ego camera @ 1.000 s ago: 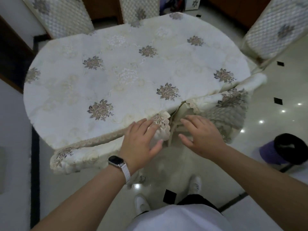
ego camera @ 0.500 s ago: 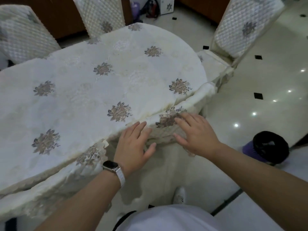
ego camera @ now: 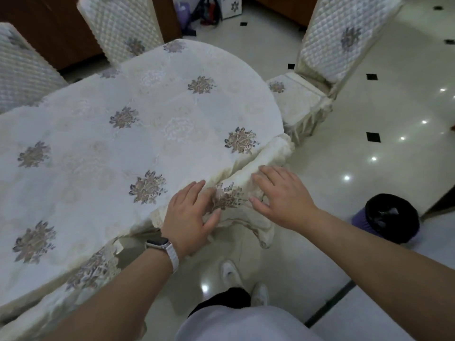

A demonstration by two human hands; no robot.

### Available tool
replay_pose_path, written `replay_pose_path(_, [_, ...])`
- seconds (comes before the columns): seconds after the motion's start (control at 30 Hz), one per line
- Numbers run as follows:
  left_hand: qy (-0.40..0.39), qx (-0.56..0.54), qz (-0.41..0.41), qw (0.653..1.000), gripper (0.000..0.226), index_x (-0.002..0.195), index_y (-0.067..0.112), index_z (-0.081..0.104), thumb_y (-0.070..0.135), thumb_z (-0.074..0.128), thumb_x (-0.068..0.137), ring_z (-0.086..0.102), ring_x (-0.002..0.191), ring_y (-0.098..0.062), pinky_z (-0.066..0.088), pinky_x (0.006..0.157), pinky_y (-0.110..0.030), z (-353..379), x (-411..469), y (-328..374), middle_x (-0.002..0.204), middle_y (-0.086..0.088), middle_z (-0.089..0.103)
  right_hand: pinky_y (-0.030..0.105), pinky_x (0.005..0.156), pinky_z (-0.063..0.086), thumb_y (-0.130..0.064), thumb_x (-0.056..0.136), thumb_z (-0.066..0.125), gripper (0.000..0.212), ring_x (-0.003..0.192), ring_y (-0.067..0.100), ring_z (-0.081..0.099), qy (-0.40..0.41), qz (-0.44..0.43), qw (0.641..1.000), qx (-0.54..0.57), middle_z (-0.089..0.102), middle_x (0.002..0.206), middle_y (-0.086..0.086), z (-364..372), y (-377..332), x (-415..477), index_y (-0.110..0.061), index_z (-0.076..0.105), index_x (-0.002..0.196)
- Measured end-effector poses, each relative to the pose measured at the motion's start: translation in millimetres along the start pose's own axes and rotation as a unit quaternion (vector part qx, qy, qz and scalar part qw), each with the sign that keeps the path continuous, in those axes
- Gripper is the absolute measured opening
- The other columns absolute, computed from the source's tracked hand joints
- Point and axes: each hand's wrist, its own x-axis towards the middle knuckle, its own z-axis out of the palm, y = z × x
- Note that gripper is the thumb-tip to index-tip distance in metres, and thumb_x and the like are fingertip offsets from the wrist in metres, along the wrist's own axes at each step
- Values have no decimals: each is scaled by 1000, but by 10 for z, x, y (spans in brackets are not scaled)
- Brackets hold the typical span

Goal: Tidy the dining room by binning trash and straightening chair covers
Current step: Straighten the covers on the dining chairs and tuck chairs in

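At the near right edge of the table [ego camera: 73, 134], both the left hand [ego camera: 190, 219] and right hand [ego camera: 283, 195] lie spread flat on the chair cover [ego camera: 242, 193], which looks soft and light, best pinched at its hem.

**Open floor to the right, cloth and chairs on every other side**

The cream oval tablecloth with brown flower motifs [ego camera: 103, 148] fills the left and centre, its top bare, so a hand can sweep flat across it. At its near edge the bunched cream chair cover with a flower motif [ego camera: 236, 193] lies under the left hand [ego camera: 189, 217] and right hand [ego camera: 283, 195], both spread flat with a narrow gap between them. Quilted cream chair backs [ego camera: 120, 28] crowd the far side. The quilted cream chair with skirted seat [ego camera: 317, 77] stands just beside the table's right end. The glossy pale tiled floor [ego camera: 384, 143] is open, apart from the purple bin with black liner [ego camera: 391, 217] near the right forearm.
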Motion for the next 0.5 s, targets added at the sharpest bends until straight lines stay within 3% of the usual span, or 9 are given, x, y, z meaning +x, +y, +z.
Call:
replay_pose_path(0.13, [-6, -6, 10, 1000, 51, 127, 19, 60, 54, 46, 93, 51, 125, -30, 43, 102, -47, 121, 220, -162, 136, -7, 57, 46, 100, 43, -54, 89, 50, 54, 120, 32, 53, -28, -6, 1000, 3, 59, 128, 11, 86, 119, 245, -13, 61, 123])
replay_pose_path(0.3, [23, -30, 49, 998, 52, 118, 12, 66, 54, 51, 91, 60, 105, -27, 53, 83, -41, 249, 319, -234, 118, -6, 65, 51, 111, 30, -65, 90, 40, 66, 126, 32, 50, -75, -33, 997, -3, 60, 128, 9, 215, 287, 465, -15, 61, 127])
replay_pose_path(0.5, [54, -54, 48, 996, 53, 116, 9, 67, 53, 55, 90, 65, 86, -26, 54, 66, -37, 283, 301, -278, 107, -7, 68, 52, 109, 32, -70, 87, 44, 67, 113, 28, 55, -34, -86, 996, 23, 62, 111, 5, 347, 451, 584, -13, 66, 115])
